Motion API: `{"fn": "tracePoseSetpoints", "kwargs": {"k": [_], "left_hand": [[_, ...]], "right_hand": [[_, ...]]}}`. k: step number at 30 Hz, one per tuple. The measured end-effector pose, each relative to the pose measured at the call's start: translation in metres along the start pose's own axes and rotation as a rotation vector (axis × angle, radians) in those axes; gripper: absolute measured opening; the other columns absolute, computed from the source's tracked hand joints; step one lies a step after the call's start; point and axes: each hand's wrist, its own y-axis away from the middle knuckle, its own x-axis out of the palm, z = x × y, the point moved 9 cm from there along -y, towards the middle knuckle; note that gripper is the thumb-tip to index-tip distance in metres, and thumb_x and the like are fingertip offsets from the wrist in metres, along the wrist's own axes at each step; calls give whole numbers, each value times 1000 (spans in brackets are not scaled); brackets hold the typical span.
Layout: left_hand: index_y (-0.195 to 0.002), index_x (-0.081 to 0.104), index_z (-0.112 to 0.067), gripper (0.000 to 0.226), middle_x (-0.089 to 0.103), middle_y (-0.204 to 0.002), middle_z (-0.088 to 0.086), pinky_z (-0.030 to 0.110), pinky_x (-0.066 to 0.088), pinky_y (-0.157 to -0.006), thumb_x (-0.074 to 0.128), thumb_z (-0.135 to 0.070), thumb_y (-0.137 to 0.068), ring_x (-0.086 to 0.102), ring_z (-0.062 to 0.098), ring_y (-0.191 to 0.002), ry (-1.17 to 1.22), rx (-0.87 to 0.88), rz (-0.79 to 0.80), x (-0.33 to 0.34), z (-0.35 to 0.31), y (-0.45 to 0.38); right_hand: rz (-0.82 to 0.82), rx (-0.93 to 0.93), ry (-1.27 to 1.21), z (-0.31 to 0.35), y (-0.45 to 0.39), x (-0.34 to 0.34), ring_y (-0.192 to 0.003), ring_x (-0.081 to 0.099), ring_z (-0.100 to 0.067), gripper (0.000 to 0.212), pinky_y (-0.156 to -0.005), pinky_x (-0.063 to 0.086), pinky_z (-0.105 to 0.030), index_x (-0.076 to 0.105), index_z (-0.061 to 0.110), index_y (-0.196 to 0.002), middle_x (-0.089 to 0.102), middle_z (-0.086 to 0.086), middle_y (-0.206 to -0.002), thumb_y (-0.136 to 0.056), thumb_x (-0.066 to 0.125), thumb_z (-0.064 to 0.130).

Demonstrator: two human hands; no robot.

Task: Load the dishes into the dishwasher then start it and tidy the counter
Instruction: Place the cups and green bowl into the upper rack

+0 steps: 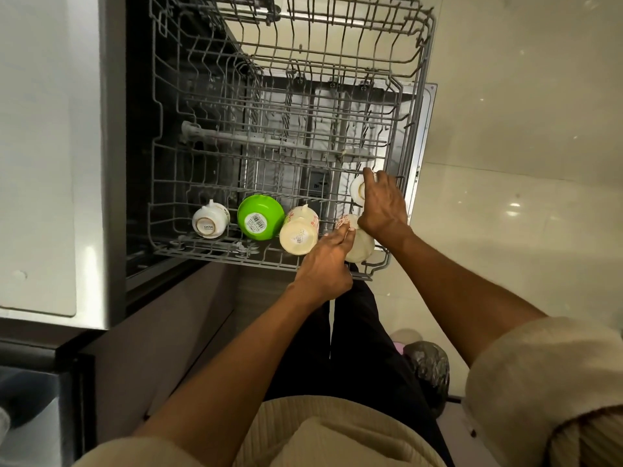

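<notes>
The dishwasher's upper wire rack [155, 156] is pulled out below me. Along its near edge stand upside down a white cup [209, 220], a green bowl [260, 217] and a cream mug [299, 230]. My left hand [325, 264] holds a second cream mug [361, 249] with red print at the rack's near right corner. My right hand [382, 202] grips a small white cup [357, 190] just beyond it, against the rack's right side.
The grey countertop [43, 146] runs along the left, with the dishwasher's dark opening [138, 163] beside it. Pale floor tiles [522, 163] lie to the right. A dark bin bag [429, 372] sits on the floor near my legs. The lower rack [303, 156] shows through the upper one.
</notes>
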Motion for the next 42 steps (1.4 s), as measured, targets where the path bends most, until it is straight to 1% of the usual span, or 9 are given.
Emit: {"fn": "tracePoseSetpoints", "kwargs": {"k": [4, 7, 18, 23, 28, 31, 37, 39, 42], "left_hand": [[-157, 23, -11, 86, 16, -165, 8, 30, 16, -122, 58, -6, -79, 20, 24, -150, 1, -8, -5, -3, -2, 2], [-157, 24, -10, 85, 17, -165, 9, 32, 16, -123, 58, -7, -79, 20, 25, -150, -4, -14, -3, -2, -3, 2], [-158, 22, -12, 86, 13, -166, 6, 31, 15, -121, 59, -9, -80, 18, 24, -151, -7, -37, 4, -4, -5, 2], [-158, 21, -11, 87, 15, -165, 9, 33, 14, -124, 61, -14, -80, 18, 25, -151, -13, -35, 18, -6, -7, 2], [-157, 22, -7, 85, 18, -164, 13, 34, 14, -124, 60, -20, -82, 20, 25, -151, -41, -38, 18, -13, -12, 3], [-157, 21, -6, 87, 19, -164, 13, 34, 18, -123, 63, -26, -83, 21, 27, -150, -39, -53, 12, -20, -17, 5], [-157, 20, -7, 89, 16, -165, 13, 31, 14, -123, 65, -22, -82, 17, 25, -151, -49, -92, -73, -41, -23, 13], [-157, 19, -5, 90, 14, -165, 15, 34, 13, -124, 65, -23, -81, 16, 25, -152, -78, -97, -109, -52, -26, 17], [-157, 15, -5, 88, 9, -165, 15, 35, 13, -124, 61, -22, -84, 11, 24, -153, -115, -122, -191, -69, -24, 25]], "right_hand": [[-13, 18, -68, -4, 6, 0, -132, 42, -36, 106, -101, 47, -40, 26, 12, -153, 39, -20, -145, -66, 87, 3], [-12, 19, -86, -5, 9, 1, -135, 40, -36, 105, -104, 47, -42, 27, 13, -153, 37, -20, -148, -67, 87, 3], [-18, 24, -120, -6, 20, -4, -129, 45, -35, 98, -100, 49, -42, 27, 12, -152, 43, -20, -140, -72, 83, 4], [11, 31, -112, -6, 31, -10, -135, 39, -35, 95, -103, 46, -42, 21, 10, -156, 36, -18, -149, -79, 78, 9], [8, 17, -120, -5, 47, -18, -133, 41, -33, 90, -98, 50, -43, 26, 12, -153, 37, -15, -148, -77, 75, 6], [16, 20, -122, -7, 57, -23, -134, 41, -32, 88, -102, 47, -42, 28, 11, -152, 37, -14, -149, -76, 70, 3], [12, -35, -72, 2, 80, -42, -143, 33, -32, 83, -113, 40, -41, 25, 10, -156, 30, -14, -159, -83, 66, 10], [-12, -103, -37, 13, 89, -53, -147, 28, -31, 81, -118, 32, -39, 24, 11, -157, 27, -14, -161, -87, 64, 16], [-36, -237, 25, 35, 99, -67, -153, 16, -28, 80, -124, 12, -34, 19, 10, -159, 17, -13, -166, -92, 58, 30]]}}
